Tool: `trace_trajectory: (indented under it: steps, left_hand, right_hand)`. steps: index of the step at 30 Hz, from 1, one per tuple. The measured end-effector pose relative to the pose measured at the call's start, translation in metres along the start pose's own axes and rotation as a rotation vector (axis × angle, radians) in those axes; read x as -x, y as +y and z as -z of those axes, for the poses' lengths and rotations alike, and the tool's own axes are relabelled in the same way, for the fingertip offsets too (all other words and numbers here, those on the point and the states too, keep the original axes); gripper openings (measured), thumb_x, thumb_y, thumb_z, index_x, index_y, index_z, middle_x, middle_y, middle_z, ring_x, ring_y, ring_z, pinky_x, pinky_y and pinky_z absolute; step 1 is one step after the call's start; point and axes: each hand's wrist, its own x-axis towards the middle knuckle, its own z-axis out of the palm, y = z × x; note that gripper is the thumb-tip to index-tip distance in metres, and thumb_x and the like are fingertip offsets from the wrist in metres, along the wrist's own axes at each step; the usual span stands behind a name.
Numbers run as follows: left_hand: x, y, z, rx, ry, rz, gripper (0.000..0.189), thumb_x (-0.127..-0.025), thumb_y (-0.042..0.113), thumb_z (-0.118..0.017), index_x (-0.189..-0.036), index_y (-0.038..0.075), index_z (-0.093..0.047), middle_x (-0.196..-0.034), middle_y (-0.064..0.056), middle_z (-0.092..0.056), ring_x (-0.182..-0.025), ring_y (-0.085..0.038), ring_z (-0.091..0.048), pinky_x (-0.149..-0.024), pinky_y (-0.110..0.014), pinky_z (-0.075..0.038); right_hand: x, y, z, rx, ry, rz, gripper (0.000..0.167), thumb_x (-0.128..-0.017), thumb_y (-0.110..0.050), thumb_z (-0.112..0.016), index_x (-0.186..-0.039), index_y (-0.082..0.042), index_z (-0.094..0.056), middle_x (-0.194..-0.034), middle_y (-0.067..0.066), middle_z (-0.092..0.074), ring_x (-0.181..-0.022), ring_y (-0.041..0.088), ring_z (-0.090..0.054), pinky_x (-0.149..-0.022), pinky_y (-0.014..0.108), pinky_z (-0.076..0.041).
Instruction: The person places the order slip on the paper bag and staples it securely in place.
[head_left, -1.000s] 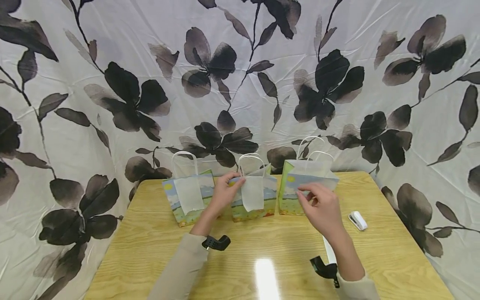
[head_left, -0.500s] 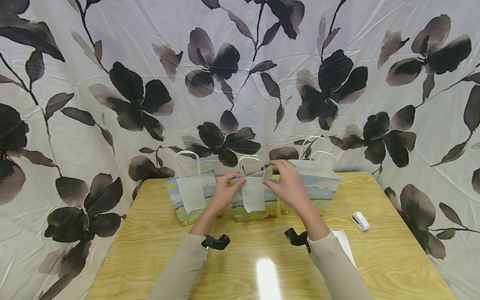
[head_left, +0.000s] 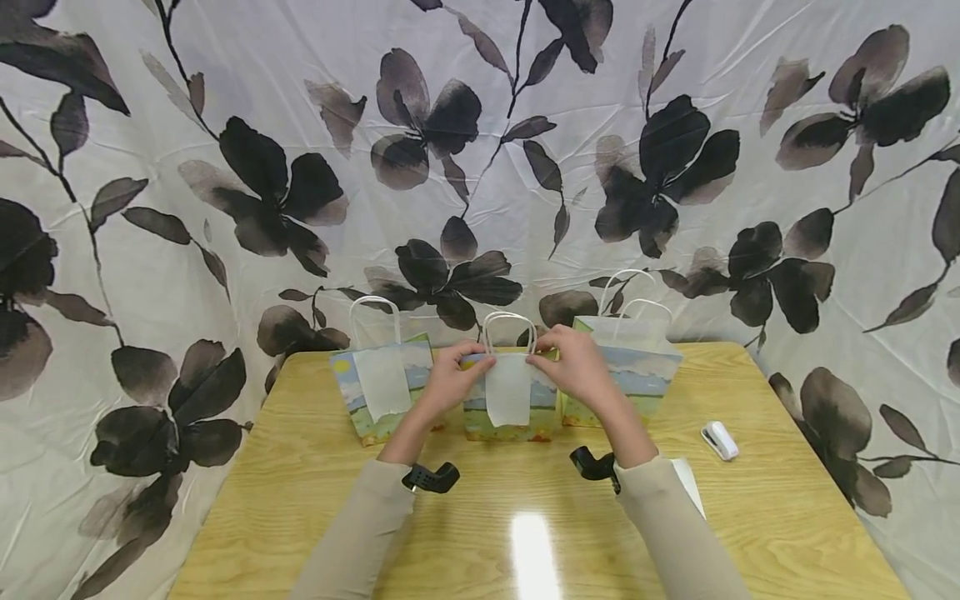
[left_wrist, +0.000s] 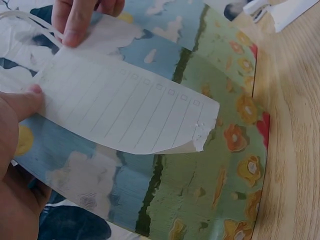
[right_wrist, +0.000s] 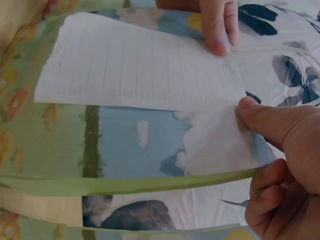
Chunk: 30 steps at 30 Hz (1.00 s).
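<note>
Squarely Between Two Hands: the Middle Bag [head_left: 545,408]

From the head view, the middle bag stands on the desk [head_left: 450,542] between the left hand [head_left: 450,377] and the right hand [head_left: 576,362], both grasping its top rim, one on either side. A white slip [head_left: 507,396] hangs down its front, its upper corners meeting the two thumbs. The left bag [head_left: 347,396] stands just beside the left hand; the right bag [head_left: 641,375] is partly hidden by the right hand and forearm. Well apart to the right lies a white stapler [head_left: 721,441], and a white sheet [head_left: 687,482] shows beside the right sleeve [head_left: 660,500], partly covered.

From the left wrist, the left thumb touches one upper corner of the white slip, with fingers tucked behind the bag. Ruled lines and small boxes are printed on it; its lower edge is ragged, one corner curling.

From the right wrist, the right thumb presses the opposite upper corner, the other fingers curled behind the rim.
</note>
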Motion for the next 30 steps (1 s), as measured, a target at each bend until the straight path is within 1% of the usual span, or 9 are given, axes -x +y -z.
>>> trace_trajectory:
  steps: [5,7,11,15,20,23,27,30]
  left_hand:
    - [-0.007,-0.028,-0.004,0.03,0.012,0.003,0.019,-0.092,0.012,-0.069,-0.105,-0.002,-0.072,-0.108,-0.015,-0.067,-0.105,-0.028,-0.06,-0.084,-0.042,-0.05]
    - [-0.007,-0.027,-0.003,0.036,0.011,-0.002,0.018,-0.091,0.013,-0.07,-0.104,0.0,-0.072,-0.107,-0.013,-0.068,-0.105,-0.027,-0.06,-0.084,-0.043,-0.051]
    - [-0.007,-0.026,-0.003,0.018,0.009,0.0,0.016,-0.091,0.013,-0.07,-0.103,0.002,-0.073,-0.106,-0.009,-0.069,-0.105,-0.024,-0.061,-0.085,-0.042,-0.051]
    - [-0.005,-0.025,-0.003,0.009,0.002,0.004,0.015,-0.092,0.017,-0.07,-0.101,0.005,-0.074,-0.102,-0.004,-0.07,-0.101,-0.021,-0.062,-0.084,-0.04,-0.051]
    - [-0.001,-0.024,-0.003,-0.001,0.009,-0.022,0.013,-0.09,0.018,-0.072,-0.095,0.006,-0.076,-0.096,-0.003,-0.07,-0.093,-0.02,-0.063,-0.079,-0.04,-0.053]
    - [0.001,-0.024,-0.003,-0.012,0.013,-0.045,0.013,-0.09,0.017,-0.072,-0.094,0.006,-0.077,-0.094,-0.003,-0.07,-0.09,-0.019,-0.064,-0.076,-0.038,-0.054]
    - [-0.001,-0.022,-0.002,-0.061,0.016,-0.072,0.01,-0.09,0.016,-0.073,-0.093,0.007,-0.077,-0.091,0.0,-0.069,-0.086,-0.016,-0.063,-0.074,-0.034,-0.053]
    - [-0.005,-0.02,0.0,-0.107,0.016,-0.095,0.008,-0.089,0.016,-0.073,-0.091,0.009,-0.077,-0.089,0.003,-0.068,-0.083,-0.014,-0.062,-0.072,-0.032,-0.053]
  right_hand:
    - [0.0,-0.003,-0.001,-0.011,0.021,0.006,0.009,-0.086,-0.018,-0.077,-0.084,-0.01,-0.074,-0.081,-0.003,-0.06,-0.071,0.016,-0.057,-0.064,0.034,-0.048]
    - [0.0,-0.003,-0.001,-0.024,0.023,0.009,0.008,-0.086,-0.018,-0.077,-0.084,-0.01,-0.074,-0.082,-0.002,-0.06,-0.071,0.016,-0.057,-0.064,0.035,-0.048]
    - [0.0,-0.001,-0.001,-0.061,0.01,-0.013,0.009,-0.087,-0.017,-0.076,-0.086,-0.009,-0.075,-0.083,-0.002,-0.061,-0.074,0.017,-0.059,-0.067,0.035,-0.049]
    - [0.002,0.0,-0.004,-0.092,0.005,-0.043,0.009,-0.087,-0.019,-0.076,-0.086,-0.01,-0.075,-0.085,-0.003,-0.062,-0.076,0.016,-0.059,-0.069,0.036,-0.05]
    - [0.005,0.003,-0.009,-0.125,0.008,-0.049,0.008,-0.086,-0.018,-0.076,-0.087,-0.01,-0.075,-0.085,-0.004,-0.062,-0.074,0.014,-0.057,-0.066,0.033,-0.048]
    - [0.006,0.005,-0.012,-0.132,0.028,-0.037,0.007,-0.086,-0.017,-0.077,-0.087,-0.01,-0.076,-0.084,-0.004,-0.062,-0.074,0.013,-0.057,-0.066,0.033,-0.048]
    - [0.007,0.005,-0.012,-0.142,0.068,-0.02,0.007,-0.085,-0.016,-0.077,-0.087,-0.009,-0.076,-0.083,-0.003,-0.063,-0.074,0.014,-0.058,-0.066,0.034,-0.048]
    - [0.006,0.006,-0.011,-0.147,0.089,-0.04,0.009,-0.084,-0.019,-0.078,-0.086,-0.01,-0.075,-0.085,-0.002,-0.063,-0.071,0.014,-0.057,-0.063,0.034,-0.047]
